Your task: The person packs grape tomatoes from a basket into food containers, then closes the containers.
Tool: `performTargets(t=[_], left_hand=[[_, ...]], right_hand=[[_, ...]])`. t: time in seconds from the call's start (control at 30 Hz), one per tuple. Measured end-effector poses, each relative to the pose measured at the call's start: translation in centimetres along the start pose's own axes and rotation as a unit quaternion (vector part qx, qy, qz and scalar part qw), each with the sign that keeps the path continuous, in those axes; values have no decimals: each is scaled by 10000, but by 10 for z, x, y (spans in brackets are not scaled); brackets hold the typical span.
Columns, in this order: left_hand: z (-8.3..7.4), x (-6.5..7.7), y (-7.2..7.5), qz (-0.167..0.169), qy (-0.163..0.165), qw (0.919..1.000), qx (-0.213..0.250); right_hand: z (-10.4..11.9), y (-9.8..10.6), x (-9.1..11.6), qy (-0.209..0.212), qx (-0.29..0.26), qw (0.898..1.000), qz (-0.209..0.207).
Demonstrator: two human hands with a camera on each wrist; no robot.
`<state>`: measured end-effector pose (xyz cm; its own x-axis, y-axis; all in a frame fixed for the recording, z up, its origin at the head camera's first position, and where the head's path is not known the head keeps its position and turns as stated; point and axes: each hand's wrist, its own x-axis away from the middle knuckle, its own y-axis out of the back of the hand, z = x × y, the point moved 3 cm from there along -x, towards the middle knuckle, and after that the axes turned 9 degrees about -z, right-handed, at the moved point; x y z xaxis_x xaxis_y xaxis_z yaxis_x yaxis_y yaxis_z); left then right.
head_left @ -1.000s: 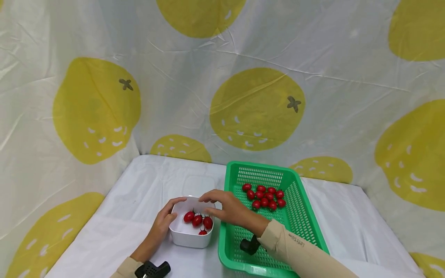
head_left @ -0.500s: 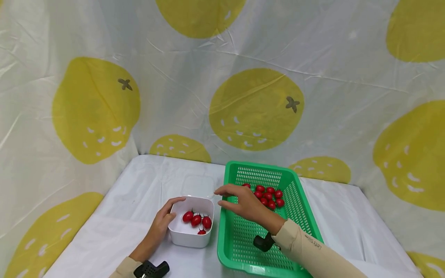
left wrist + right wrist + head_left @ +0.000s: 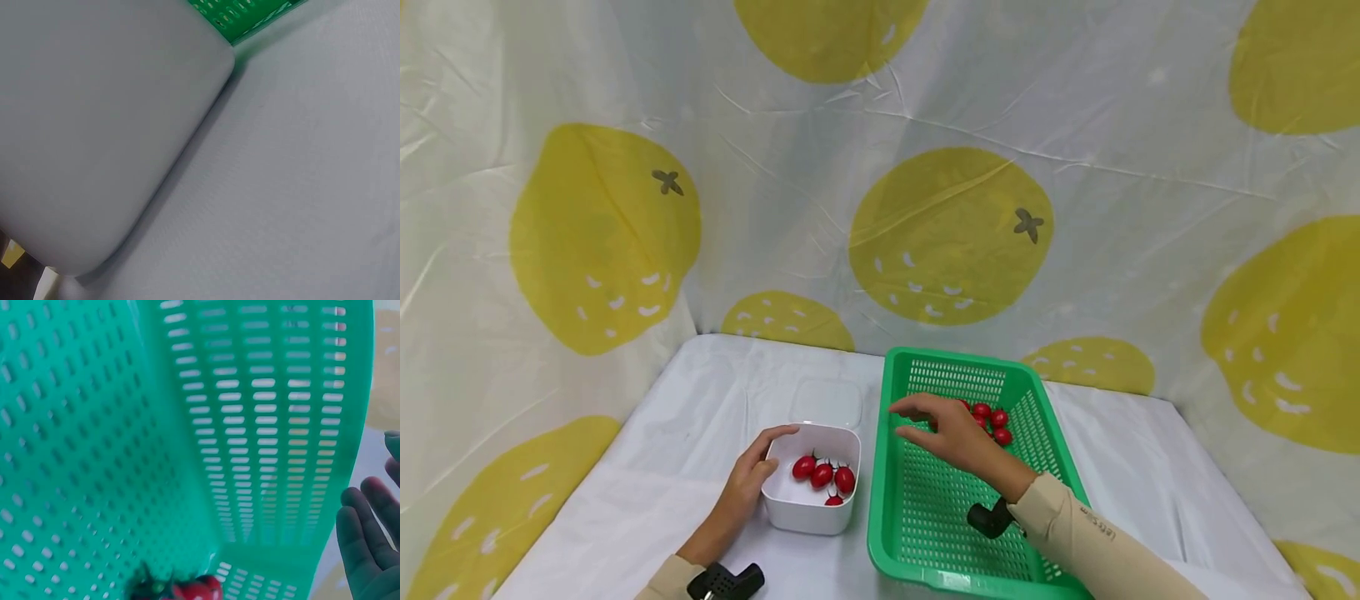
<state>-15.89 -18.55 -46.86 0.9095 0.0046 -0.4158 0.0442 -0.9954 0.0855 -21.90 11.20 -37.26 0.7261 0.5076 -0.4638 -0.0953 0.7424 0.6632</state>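
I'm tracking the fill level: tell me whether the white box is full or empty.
Neither; the white box is partly filled: at least four red tomatoes lie inside, and part of its bottom shows bare.

A white-covered table [image 3: 700, 408] carries a white box [image 3: 808, 518], green basket [image 3: 958, 581] and clear lid [image 3: 826, 402].

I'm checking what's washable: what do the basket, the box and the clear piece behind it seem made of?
Basket: most likely moulded plastic, slightly glossy; regular slots and a highlight on the rim suggest it.
Box: probably smooth white plastic, satin, with rounded corners, though ceramic isn't ruled out.
Clear piece: likely plastic, see-through with faint pale edges; glass is possible.
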Motion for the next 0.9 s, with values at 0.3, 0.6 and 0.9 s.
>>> performTargets(t=[0.3,0.6,0.9], left_hand=[[0,-1,1,-37,25,10000,-25],[0,-1,1,-28,-14,10000,7],[1,0,1,-19,-24,10000,-17]], right_hand=[[-19,10,6,-571,-202,9982,11],[-34,18,15,-825,-47,9965,114],[-46,21,20,-1267,229,9915,191]])
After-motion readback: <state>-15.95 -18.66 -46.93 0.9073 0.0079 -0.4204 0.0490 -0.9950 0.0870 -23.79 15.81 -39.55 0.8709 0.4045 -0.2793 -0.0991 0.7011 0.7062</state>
